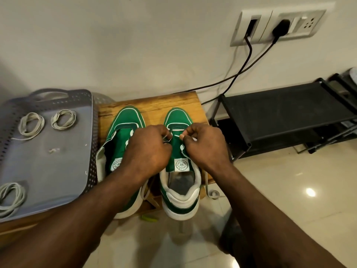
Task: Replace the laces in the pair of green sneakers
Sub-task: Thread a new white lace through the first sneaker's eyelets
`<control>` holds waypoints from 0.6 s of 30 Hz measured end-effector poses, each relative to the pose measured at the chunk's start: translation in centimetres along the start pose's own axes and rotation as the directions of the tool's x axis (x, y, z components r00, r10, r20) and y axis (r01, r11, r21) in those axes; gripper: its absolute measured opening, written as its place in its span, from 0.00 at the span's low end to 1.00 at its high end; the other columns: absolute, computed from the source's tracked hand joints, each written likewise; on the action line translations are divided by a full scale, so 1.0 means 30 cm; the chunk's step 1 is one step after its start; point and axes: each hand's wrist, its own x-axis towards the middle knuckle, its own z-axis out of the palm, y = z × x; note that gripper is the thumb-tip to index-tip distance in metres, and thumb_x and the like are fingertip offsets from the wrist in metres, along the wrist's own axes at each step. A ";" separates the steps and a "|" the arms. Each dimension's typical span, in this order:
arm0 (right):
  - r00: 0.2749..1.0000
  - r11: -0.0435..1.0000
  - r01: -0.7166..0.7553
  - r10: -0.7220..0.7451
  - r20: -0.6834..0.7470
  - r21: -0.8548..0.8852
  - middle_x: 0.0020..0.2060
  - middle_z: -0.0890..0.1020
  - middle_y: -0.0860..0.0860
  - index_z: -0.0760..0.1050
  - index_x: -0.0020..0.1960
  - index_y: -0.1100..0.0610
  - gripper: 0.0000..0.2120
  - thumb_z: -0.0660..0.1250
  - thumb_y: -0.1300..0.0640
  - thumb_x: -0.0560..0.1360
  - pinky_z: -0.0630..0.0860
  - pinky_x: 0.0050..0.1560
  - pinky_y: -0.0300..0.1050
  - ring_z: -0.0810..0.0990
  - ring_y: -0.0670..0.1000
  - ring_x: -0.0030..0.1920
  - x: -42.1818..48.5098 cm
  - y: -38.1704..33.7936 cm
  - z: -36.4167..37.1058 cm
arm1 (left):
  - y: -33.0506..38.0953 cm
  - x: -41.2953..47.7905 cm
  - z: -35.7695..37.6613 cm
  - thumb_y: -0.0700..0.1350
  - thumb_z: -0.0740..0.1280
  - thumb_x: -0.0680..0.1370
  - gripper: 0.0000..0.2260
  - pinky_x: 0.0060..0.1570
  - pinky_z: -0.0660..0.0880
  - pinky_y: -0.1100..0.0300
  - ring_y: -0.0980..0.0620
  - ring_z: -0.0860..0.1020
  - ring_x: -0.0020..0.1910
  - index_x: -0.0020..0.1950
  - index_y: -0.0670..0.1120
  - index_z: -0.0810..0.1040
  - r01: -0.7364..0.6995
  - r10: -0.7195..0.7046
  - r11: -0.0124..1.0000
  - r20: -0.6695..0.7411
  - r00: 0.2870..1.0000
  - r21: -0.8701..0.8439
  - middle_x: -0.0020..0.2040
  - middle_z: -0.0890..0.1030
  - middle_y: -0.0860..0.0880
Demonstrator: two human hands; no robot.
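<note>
Rack (280, 113): black, on the floor, well right of the right hand
Tray (58, 161): grey, just left of the left hand
Surface (154, 101): wooden, under both hands
Left sneaker (127, 117): green, unlaced, partly under the left hand
Right sneaker (177, 117): green, below and between the hands
Left hand (148, 149): fingers curled, pinching the lace
Right hand (204, 146): fingers curled, pinching the lace
Coils (31, 123): three, in the tray
Lace (178, 130): pale, crossing the right sneaker just beyond the fingertips
</note>
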 end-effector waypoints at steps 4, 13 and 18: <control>0.998 1.000 0.007 -0.005 0.069 -0.023 0.44 0.86 0.45 0.84 0.46 0.49 0.03 0.72 0.55 0.77 0.82 0.48 0.51 0.83 0.46 0.46 0.001 -0.011 0.015 | -0.013 0.003 -0.003 0.32 0.69 0.77 0.16 0.62 0.80 0.51 0.51 0.82 0.57 0.55 0.52 0.86 0.064 -0.061 0.989 0.027 0.998 -0.132 0.57 0.85 0.52; 0.996 0.999 -0.036 0.036 0.079 -0.005 0.42 0.83 0.43 0.80 0.44 0.46 0.07 0.71 0.57 0.79 0.73 0.39 0.38 0.81 0.44 0.45 -0.005 -0.019 0.042 | -0.022 0.023 0.013 0.36 0.70 0.77 0.13 0.46 0.77 0.56 0.51 0.81 0.50 0.55 0.54 0.82 0.095 -0.088 0.982 0.053 0.995 -0.162 0.51 0.84 0.52; 0.988 0.985 -0.102 0.084 0.130 0.141 0.43 0.83 0.43 0.81 0.46 0.49 0.06 0.70 0.58 0.80 0.77 0.46 0.45 0.81 0.45 0.47 -0.003 -0.025 0.034 | -0.016 0.016 0.018 0.37 0.75 0.74 0.17 0.47 0.77 0.58 0.51 0.81 0.52 0.58 0.53 0.80 0.054 -0.044 0.990 0.080 0.996 -0.128 0.55 0.83 0.52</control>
